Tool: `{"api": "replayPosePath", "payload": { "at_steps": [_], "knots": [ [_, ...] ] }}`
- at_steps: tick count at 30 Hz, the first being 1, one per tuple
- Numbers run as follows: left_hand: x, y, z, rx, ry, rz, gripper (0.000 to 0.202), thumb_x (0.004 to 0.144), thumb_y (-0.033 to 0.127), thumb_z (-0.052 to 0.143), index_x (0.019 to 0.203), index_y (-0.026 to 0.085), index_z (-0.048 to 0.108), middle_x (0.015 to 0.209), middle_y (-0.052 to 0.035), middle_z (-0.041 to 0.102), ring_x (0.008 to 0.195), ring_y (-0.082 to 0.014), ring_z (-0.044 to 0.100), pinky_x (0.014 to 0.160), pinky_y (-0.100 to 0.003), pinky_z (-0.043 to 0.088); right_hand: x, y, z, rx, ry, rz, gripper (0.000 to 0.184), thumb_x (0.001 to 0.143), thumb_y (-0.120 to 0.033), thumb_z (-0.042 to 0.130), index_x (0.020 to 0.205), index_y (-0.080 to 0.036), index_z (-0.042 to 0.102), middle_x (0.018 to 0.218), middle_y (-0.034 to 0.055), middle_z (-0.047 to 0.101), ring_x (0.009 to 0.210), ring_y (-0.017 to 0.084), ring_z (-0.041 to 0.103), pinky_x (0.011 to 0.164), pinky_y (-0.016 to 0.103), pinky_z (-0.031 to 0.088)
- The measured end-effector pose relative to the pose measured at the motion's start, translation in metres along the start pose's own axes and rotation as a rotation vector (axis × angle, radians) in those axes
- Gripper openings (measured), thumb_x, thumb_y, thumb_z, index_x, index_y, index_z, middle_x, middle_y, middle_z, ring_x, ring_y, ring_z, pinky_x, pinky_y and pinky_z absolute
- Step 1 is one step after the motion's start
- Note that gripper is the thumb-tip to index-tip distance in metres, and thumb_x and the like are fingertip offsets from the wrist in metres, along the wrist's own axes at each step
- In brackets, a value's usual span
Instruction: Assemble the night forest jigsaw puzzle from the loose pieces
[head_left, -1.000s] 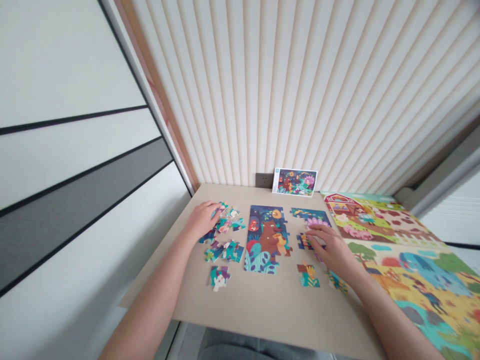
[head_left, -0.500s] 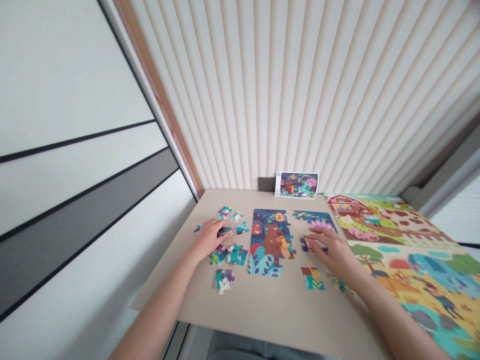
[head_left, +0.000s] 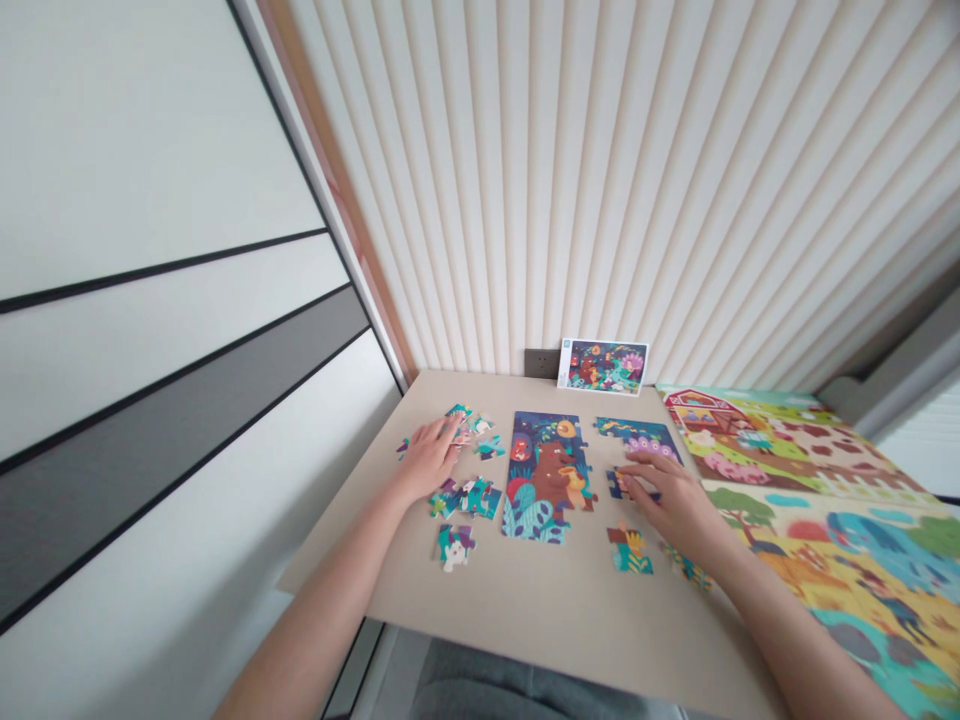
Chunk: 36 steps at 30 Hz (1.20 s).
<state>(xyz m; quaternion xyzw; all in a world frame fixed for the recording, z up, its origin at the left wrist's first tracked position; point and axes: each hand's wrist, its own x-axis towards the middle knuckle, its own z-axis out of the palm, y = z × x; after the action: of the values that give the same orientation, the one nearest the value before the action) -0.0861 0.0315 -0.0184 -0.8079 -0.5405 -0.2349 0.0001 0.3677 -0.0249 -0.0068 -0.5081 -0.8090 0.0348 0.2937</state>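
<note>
A sweep of the left hand (head_left: 430, 463), fingers loosely spread, could scatter the loose pieces (head_left: 480, 498) left of lower centre; whether it or the half-curled right hand (head_left: 666, 490) grips anything, I cannot tell. The joined puzzle section (head_left: 547, 480), at lower centre on the desk (head_left: 525, 615), is flat, dark blue, bear-printed, knobbly-edged.

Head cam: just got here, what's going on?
A person is at a table with a partly assembled jigsaw. The left hand is over a cluster of loose pieces on the left; the right hand is at pieces on the right, though whether it grips one is unclear. Between them lies a joined bear section. A picture card leans at the back, and a farm picture lies at far right.
</note>
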Motion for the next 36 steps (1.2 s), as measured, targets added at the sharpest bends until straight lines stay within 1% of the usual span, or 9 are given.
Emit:
{"api": "replayPosePath", "payload": {
  "at_steps": [2, 5, 7, 9, 12, 20, 24, 30, 36],
  "knots": [
    [-0.001, 0.008, -0.004, -0.019, -0.020, 0.044, 0.059, 0.101, 0.027, 0.046, 0.159, 0.026, 0.035, 0.152, -0.0120, 0.051, 0.141, -0.0279, 0.046, 0.119, -0.050, 0.035, 0.000, 0.001, 0.000, -0.004, 0.000, 0.001, 0.030, 0.100, -0.041, 0.054, 0.111, -0.027, 0.077, 0.126, 0.0111, 0.071, 0.115, 0.032, 0.068, 0.100, 0.052, 0.056],
    [-0.009, 0.022, -0.022, -0.096, -0.040, 0.146, 0.049, 0.103, 0.030, 0.047, 0.152, 0.028, 0.047, 0.154, -0.0097, 0.050, 0.144, -0.0261, 0.044, 0.121, -0.047, 0.034, 0.000, 0.002, -0.002, -0.018, 0.003, 0.010, 0.029, 0.101, -0.041, 0.053, 0.110, -0.027, 0.077, 0.126, 0.0105, 0.070, 0.116, 0.032, 0.067, 0.102, 0.052, 0.055],
    [-0.019, 0.033, -0.034, -0.144, -0.104, 0.214, 0.043, 0.102, 0.036, 0.052, 0.145, 0.031, 0.056, 0.150, -0.0078, 0.055, 0.142, -0.0257, 0.047, 0.122, -0.046, 0.035, 0.000, 0.003, -0.002, -0.023, 0.005, 0.016, 0.029, 0.101, -0.040, 0.053, 0.109, -0.027, 0.077, 0.126, 0.0103, 0.070, 0.117, 0.032, 0.067, 0.102, 0.053, 0.055],
    [-0.029, 0.044, -0.042, -0.150, -0.198, 0.268, 0.049, 0.097, 0.045, 0.062, 0.144, 0.031, 0.057, 0.146, -0.0077, 0.058, 0.140, -0.0275, 0.049, 0.123, -0.048, 0.033, 0.000, 0.003, -0.002, -0.020, 0.002, 0.011, 0.029, 0.101, -0.040, 0.053, 0.110, -0.027, 0.077, 0.127, 0.0106, 0.070, 0.117, 0.032, 0.067, 0.102, 0.053, 0.055],
    [-0.042, 0.052, -0.043, -0.129, -0.281, 0.287, 0.056, 0.092, 0.050, 0.070, 0.143, 0.030, 0.057, 0.142, -0.0081, 0.062, 0.136, -0.0288, 0.053, 0.124, -0.051, 0.031, 0.000, 0.002, -0.002, -0.011, -0.002, -0.008, 0.029, 0.101, -0.040, 0.054, 0.111, -0.026, 0.077, 0.127, 0.0111, 0.070, 0.115, 0.032, 0.068, 0.102, 0.053, 0.055],
    [-0.059, 0.030, -0.040, -0.156, -0.092, 0.157, 0.062, 0.095, 0.030, 0.061, 0.154, 0.029, 0.043, 0.150, -0.0082, 0.056, 0.139, -0.0269, 0.051, 0.122, -0.047, 0.037, 0.000, -0.001, -0.004, -0.004, 0.001, -0.001, 0.028, 0.101, -0.040, 0.053, 0.110, -0.027, 0.077, 0.127, 0.0107, 0.070, 0.117, 0.032, 0.067, 0.103, 0.052, 0.055],
    [-0.062, 0.024, -0.042, -0.166, -0.083, 0.165, 0.065, 0.093, 0.028, 0.062, 0.155, 0.029, 0.041, 0.148, -0.0089, 0.057, 0.138, -0.0275, 0.052, 0.121, -0.047, 0.038, 0.002, 0.001, -0.008, -0.013, 0.036, 0.028, 0.029, 0.101, -0.039, 0.053, 0.109, -0.026, 0.077, 0.125, 0.0103, 0.071, 0.116, 0.031, 0.067, 0.102, 0.049, 0.054],
    [-0.061, 0.023, -0.039, -0.152, -0.117, 0.260, 0.068, 0.092, 0.030, 0.065, 0.156, 0.029, 0.041, 0.147, -0.0082, 0.060, 0.135, -0.0290, 0.055, 0.120, -0.050, 0.038, 0.004, 0.016, -0.030, -0.074, 0.170, 0.253, 0.033, 0.098, -0.041, 0.051, 0.103, -0.021, 0.077, 0.114, 0.0100, 0.076, 0.104, 0.029, 0.070, 0.093, 0.042, 0.054],
    [-0.062, 0.022, -0.039, -0.194, -0.171, 0.344, 0.075, 0.086, 0.027, 0.067, 0.156, 0.029, 0.040, 0.147, -0.0071, 0.059, 0.135, -0.0289, 0.056, 0.123, -0.050, 0.033, 0.002, 0.029, -0.053, -0.111, 0.149, 0.525, 0.034, 0.095, -0.043, 0.052, 0.099, -0.023, 0.079, 0.100, 0.0076, 0.079, 0.093, 0.029, 0.073, 0.082, 0.038, 0.051]
  ]
}}
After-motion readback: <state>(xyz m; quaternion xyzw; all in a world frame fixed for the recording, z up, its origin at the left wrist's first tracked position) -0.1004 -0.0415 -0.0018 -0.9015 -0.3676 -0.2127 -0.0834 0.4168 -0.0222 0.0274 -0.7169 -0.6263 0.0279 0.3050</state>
